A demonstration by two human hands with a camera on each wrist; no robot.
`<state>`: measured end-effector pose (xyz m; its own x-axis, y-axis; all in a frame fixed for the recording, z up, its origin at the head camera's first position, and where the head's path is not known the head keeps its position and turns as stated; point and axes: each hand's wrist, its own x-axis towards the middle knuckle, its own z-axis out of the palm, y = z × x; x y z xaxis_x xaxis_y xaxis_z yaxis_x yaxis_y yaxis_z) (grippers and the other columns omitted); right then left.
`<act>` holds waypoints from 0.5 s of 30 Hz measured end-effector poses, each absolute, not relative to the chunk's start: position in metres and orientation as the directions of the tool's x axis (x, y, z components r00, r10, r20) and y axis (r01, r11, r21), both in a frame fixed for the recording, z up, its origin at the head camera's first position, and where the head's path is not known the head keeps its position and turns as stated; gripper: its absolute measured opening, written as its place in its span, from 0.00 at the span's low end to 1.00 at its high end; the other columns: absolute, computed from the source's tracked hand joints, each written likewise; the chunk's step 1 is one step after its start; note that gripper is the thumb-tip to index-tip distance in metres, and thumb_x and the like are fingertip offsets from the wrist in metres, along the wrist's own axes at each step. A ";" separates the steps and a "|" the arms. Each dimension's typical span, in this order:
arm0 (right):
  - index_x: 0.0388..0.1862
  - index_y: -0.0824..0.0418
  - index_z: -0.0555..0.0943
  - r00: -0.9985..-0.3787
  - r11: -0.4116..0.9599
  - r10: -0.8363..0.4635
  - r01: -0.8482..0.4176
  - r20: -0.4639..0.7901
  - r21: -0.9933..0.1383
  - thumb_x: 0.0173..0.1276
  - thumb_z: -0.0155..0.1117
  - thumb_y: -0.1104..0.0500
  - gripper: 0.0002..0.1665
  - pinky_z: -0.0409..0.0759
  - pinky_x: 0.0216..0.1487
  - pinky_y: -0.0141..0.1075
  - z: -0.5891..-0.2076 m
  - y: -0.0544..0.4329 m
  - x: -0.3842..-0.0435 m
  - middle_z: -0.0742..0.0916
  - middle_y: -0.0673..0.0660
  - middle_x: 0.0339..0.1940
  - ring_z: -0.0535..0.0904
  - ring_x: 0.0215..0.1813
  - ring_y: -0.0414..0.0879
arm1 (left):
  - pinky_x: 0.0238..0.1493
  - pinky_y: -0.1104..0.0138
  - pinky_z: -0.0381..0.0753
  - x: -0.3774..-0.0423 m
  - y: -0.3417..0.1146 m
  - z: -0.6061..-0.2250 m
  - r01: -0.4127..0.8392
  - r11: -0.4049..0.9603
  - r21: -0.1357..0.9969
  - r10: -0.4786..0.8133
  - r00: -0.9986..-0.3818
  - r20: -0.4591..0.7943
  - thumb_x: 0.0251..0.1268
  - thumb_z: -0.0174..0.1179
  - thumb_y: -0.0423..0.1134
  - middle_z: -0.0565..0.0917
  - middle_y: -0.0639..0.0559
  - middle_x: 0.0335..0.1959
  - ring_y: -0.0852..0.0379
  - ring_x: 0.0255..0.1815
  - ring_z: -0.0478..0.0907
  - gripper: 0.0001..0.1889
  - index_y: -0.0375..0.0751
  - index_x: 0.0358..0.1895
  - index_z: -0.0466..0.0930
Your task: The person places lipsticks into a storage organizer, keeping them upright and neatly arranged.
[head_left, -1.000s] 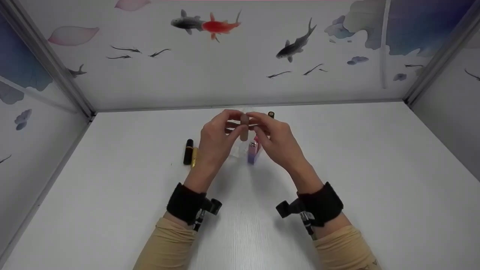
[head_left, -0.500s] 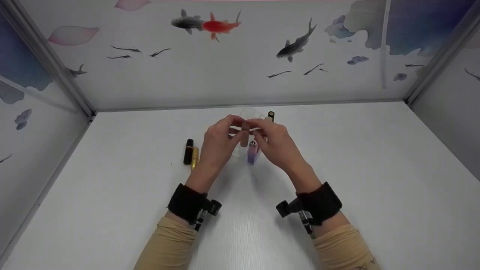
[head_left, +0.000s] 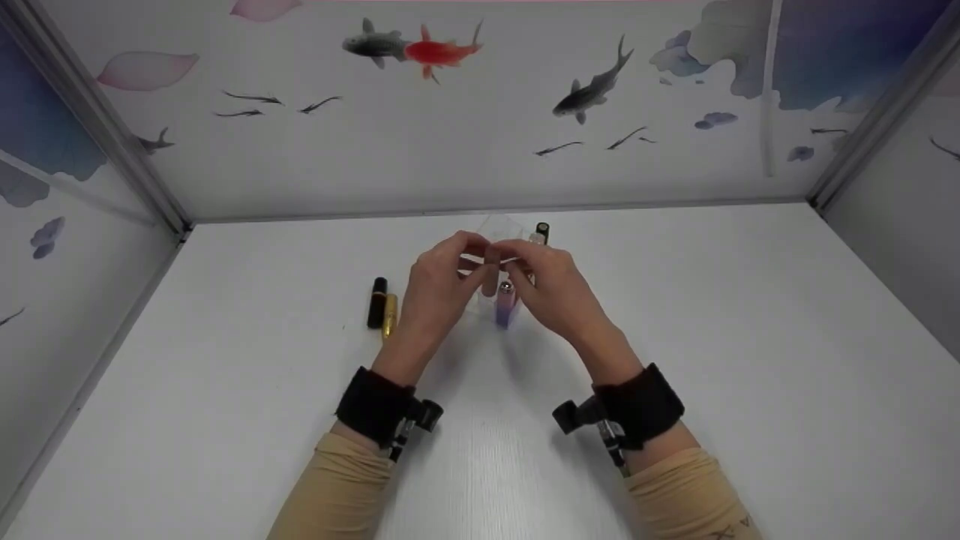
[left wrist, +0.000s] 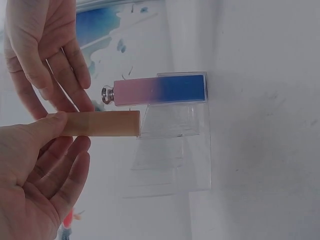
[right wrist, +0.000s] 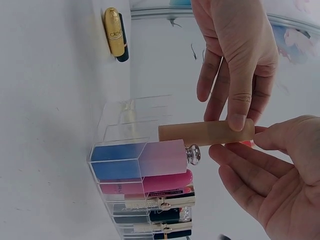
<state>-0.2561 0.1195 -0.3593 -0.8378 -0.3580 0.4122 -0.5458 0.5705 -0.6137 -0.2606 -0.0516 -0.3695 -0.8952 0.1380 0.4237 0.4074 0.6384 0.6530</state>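
A beige lipstick tube, its upper half a little darker, stands upright between my two hands, above a clear plastic lipstick holder. My left hand pinches it, the thumb flat on its side. From the other side my right hand holds its top end with the fingertips, while the other fingers spread loosely beside it. A pink-to-blue lipstick with a silver knob sits in the holder close to the tube's lower end. In the right wrist view a bright pink tube fills the neighbouring slot.
More lipsticks stand in the holder's far slots, one with a black-and-gold top. Left of my hands a black lipstick and a gold one rest on the white table. Printed panels enclose the back and sides.
Both hands have come down slightly with the beige lipstick tube, closer to the holder, mostly in the first half second. More of the holder shows behind them now.
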 end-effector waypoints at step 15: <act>0.58 0.61 0.82 -0.842 0.614 -0.392 -0.540 0.372 -0.575 0.75 0.54 0.67 0.17 0.83 0.47 0.44 -0.364 0.118 -0.256 0.89 0.58 0.50 0.83 0.43 0.50 | 0.50 0.67 0.86 -0.262 -0.052 -0.374 0.377 0.662 0.648 0.165 -0.916 0.365 0.66 0.66 0.36 0.87 0.51 0.49 0.56 0.49 0.86 0.13 0.45 0.52 0.80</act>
